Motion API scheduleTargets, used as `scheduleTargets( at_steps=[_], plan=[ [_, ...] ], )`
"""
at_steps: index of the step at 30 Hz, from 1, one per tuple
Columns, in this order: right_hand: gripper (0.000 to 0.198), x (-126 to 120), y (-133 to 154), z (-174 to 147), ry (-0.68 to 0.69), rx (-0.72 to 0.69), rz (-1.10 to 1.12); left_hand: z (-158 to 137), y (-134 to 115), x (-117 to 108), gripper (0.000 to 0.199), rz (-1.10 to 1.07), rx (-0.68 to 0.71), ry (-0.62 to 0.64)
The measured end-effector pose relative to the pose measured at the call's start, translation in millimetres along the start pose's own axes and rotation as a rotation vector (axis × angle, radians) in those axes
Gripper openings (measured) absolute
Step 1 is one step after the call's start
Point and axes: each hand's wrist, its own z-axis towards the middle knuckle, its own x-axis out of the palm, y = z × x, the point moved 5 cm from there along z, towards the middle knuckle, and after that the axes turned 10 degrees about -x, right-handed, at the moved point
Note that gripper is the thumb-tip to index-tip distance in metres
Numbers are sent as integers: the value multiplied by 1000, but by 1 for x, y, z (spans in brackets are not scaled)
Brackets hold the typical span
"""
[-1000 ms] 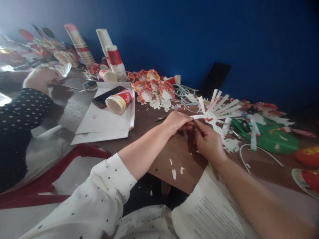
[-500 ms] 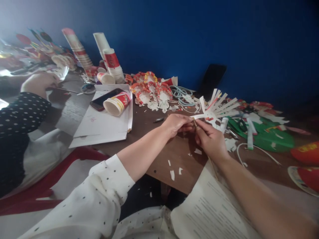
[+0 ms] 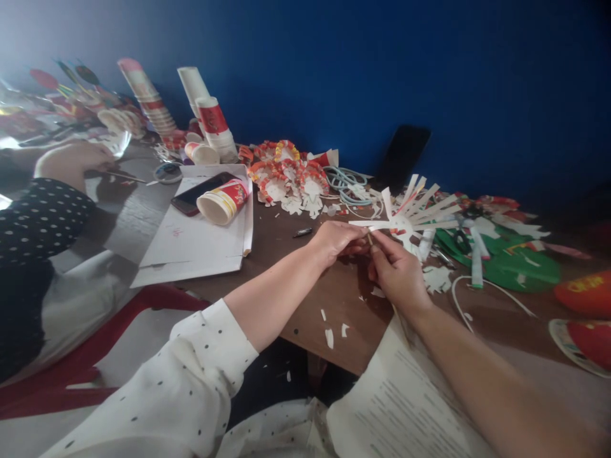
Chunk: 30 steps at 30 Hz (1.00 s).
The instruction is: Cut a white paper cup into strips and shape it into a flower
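A paper cup cut into long white strips (image 3: pixel 402 224) fans out just beyond my fingertips. My left hand (image 3: pixel 338 240) is closed, its fingers pinching at one of those strips. Closed around a thin stick (image 3: pixel 369 238) is my right hand (image 3: pixel 400 272), with thumb and forefinger against my left fingertips. The stick's tip touches the strip area between both hands, and its lower part runs under my right wrist. One strip (image 3: pixel 365 224) lies out to the left above my left fingers. My hands hide where the strip and stick meet.
A paper cup (image 3: pixel 223 200) and a phone (image 3: pixel 205 191) lie on white paper (image 3: pixel 191 254). Cup stacks (image 3: pixel 217 130), cut-cup pieces (image 3: pixel 289 175) and cables (image 3: pixel 346 181) stand behind. Green paper (image 3: pixel 522 267) is at right. Another person's hand (image 3: pixel 71 159) works at left.
The strip that bent down into my fingers now sticks out leftward past them. Both hands have shifted slightly left while keeping their pinch. The view has tilted a little.
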Motion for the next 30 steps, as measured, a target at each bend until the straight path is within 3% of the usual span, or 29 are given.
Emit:
scheduleTargets(
  at_steps=[6, 17, 30],
  plan=[
    [54, 4, -7, 1, 3, 33, 119, 8, 2, -4, 10, 32, 21, -25],
    [64, 10, -7, 1, -5, 225, 372, 11, 5, -3, 11, -22, -43, -11],
    [62, 10, -11, 2, -32, 235, 427, 12, 9, -2, 15, -57, -70, 24]
  ],
)
